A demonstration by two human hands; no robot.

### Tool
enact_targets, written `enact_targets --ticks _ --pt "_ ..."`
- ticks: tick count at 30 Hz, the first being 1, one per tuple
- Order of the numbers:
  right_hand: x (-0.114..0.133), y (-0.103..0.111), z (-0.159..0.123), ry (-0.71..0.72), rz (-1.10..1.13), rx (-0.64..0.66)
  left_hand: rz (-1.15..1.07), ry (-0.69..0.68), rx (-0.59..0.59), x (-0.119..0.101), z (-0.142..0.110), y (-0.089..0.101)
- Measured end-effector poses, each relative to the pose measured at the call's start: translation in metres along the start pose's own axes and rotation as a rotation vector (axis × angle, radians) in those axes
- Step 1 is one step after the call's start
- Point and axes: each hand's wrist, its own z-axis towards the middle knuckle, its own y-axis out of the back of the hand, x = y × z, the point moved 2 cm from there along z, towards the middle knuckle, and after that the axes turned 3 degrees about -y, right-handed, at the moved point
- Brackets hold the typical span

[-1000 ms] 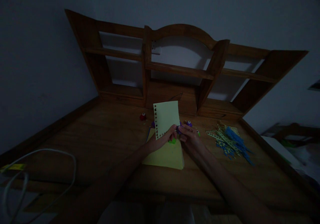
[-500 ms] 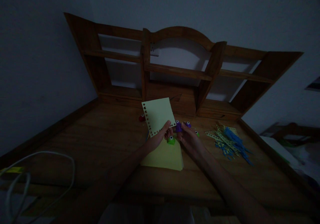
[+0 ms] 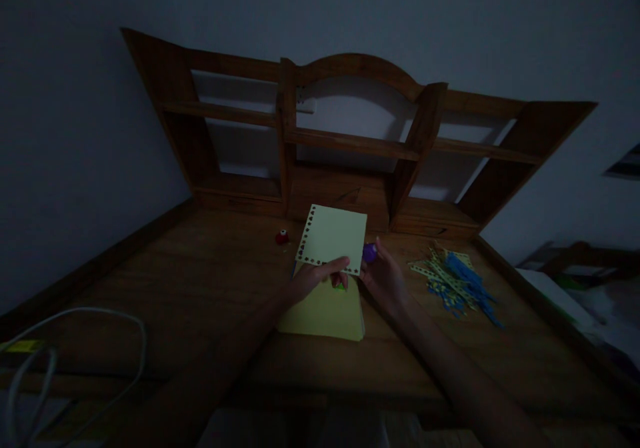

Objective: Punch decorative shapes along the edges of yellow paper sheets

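Observation:
My left hand (image 3: 320, 279) pinches the lower edge of a pale square sheet of paper (image 3: 335, 235) between thumb and fingers. Small punched shapes run down the sheet's left side and along its bottom edge. At the sheet's right edge, my right hand (image 3: 387, 276) is closed around a purple craft punch (image 3: 369, 253), partly hidden by the fingers. Just below my left fingers shows a bit of a green craft punch (image 3: 341, 286), mostly covered. Under both hands lies a stack of yellow paper (image 3: 323, 318) on the desk.
A red craft punch (image 3: 282, 237) stands left of the sheet. Blue and pale punched paper strips with small cut-outs (image 3: 457, 281) lie in a pile at the right. Behind is a wooden shelf unit (image 3: 350, 143). A white cable (image 3: 143, 331) loops over the desk's left front.
The sheet has turned clockwise and shifted right, and its right edge now meets the purple punch. The green punch has become mostly covered by my left hand.

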Motion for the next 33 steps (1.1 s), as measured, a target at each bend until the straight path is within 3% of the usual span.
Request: enact_targets --ticks 4,8,13,16,21,26,29,33 --pt "0.009 -0.005 -0.007 0.099 0.021 0.020 0.077 0.088 0.185 -0.002 -0.003 0.002" --pt "0.015 -0.002 -0.010 0.126 0.018 -0.059 0.132 0.145 0.375 0.002 -0.004 0.006" --pt "0.013 0.003 -0.007 0.083 -0.003 -0.050 0.142 0.167 0.420 0.007 -0.004 0.008" --pt "0.010 0.004 -0.005 0.033 -0.005 -0.032 0.090 0.211 0.280 0.009 -0.002 0.010" --pt "0.007 0.007 -0.002 -0.033 -0.031 -0.015 -0.132 0.172 -0.118 0.017 0.005 0.018" --pt "0.010 0.012 0.003 0.062 -0.042 -0.035 -0.066 0.170 -0.338 0.023 0.014 0.027" --pt "0.012 0.014 0.004 0.116 -0.055 -0.080 0.002 0.170 -0.427 0.022 0.014 0.033" --pt "0.014 0.015 0.003 0.154 -0.059 -0.109 -0.027 0.089 -0.450 0.024 0.014 0.036"
